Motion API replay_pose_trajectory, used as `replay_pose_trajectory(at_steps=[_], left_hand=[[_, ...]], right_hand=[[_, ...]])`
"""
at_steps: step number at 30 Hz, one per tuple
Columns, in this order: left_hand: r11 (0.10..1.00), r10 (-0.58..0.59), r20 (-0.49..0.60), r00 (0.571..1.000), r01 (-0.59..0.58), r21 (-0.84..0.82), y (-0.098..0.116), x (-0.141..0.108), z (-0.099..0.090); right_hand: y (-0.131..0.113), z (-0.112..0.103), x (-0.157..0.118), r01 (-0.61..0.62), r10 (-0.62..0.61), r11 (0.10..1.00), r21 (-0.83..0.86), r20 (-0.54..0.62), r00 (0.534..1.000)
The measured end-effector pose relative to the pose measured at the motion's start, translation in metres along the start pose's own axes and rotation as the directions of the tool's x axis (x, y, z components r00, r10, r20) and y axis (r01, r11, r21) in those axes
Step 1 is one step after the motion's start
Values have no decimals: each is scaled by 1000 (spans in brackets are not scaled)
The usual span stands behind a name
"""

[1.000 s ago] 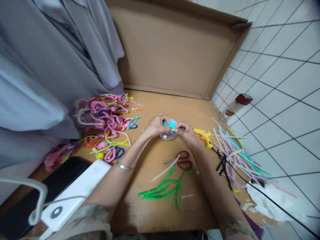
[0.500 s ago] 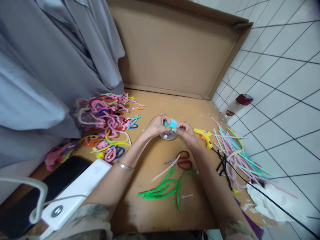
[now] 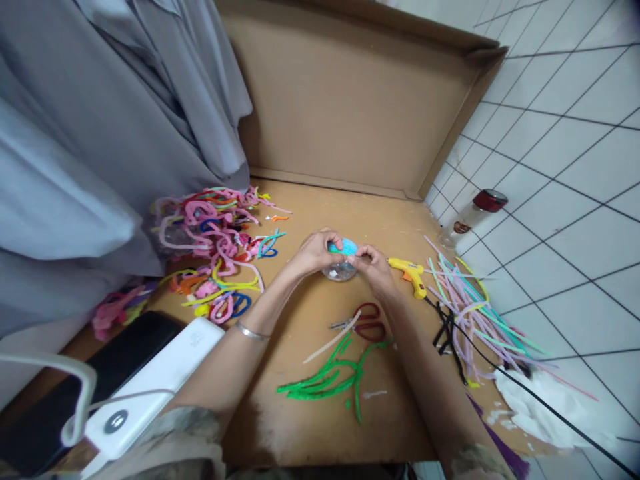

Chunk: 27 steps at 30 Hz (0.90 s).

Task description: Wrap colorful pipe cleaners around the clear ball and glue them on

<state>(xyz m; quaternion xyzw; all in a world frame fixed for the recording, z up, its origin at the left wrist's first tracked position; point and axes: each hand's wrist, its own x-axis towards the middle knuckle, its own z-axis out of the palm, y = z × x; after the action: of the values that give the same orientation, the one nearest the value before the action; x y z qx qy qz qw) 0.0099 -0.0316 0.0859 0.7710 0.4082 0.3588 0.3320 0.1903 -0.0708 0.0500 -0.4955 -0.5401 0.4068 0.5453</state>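
Observation:
Near the table's middle, a small clear plastic container (image 3: 340,271) carries a blue and green wrapped top (image 3: 347,247). My left hand (image 3: 319,250) pinches the top's left side, thumb and fingers pressed on it. From the right, my right hand (image 3: 374,266) holds the other side, fingertips on its lower edge. The fingers hide part of the green band. Red-handled scissors (image 3: 370,323) lie below the hands, a pale strip (image 3: 332,337) across their blades. Green fuzzy stems (image 3: 325,385) are spread closer to me.
A yellow glue gun (image 3: 411,273) lies right of my right hand, its black cable running toward the lower right. Pastel stems (image 3: 470,307) and a red-lidded jar (image 3: 473,217) are by the tiled wall. Colourful stems (image 3: 210,227) heap at left, near a white power bank (image 3: 155,380).

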Motion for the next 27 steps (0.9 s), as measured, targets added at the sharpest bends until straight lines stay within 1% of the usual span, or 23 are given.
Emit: replay_pose_trajectory(at_steps=[3, 8, 12, 15, 19, 24, 27], left_hand=[[995, 10, 51, 999, -5, -104, -4, 1, -4], [971, -5, 143, 990, 39, -238, -4, -2, -14], [953, 14, 191, 981, 45, -299, -3, -4, -22], [950, 34, 207, 978, 33, -311, -5, -4, -25], [951, 40, 212, 976, 28, -308, -9, -3, -27], [971, 28, 194, 981, 19, -236, -13, -2, -25], [978, 48, 178, 983, -9, -210, -14, -1, -23]], right_hand=[[0, 1, 0, -37, 40, 996, 81, -32, 999], [-5, 0, 0, -46, 50, 996, 72, -41, 998], [-7, -2, 0, -106, 112, 987, 117, -42, 993], [-7, -4, 1, -145, 152, 978, 147, -42, 987], [-7, -7, 3, -159, 171, 975, 156, -61, 983], [-8, -9, 4, -165, 179, 970, 178, -65, 982], [-8, -10, 4, -171, 184, 971, 165, -66, 981]])
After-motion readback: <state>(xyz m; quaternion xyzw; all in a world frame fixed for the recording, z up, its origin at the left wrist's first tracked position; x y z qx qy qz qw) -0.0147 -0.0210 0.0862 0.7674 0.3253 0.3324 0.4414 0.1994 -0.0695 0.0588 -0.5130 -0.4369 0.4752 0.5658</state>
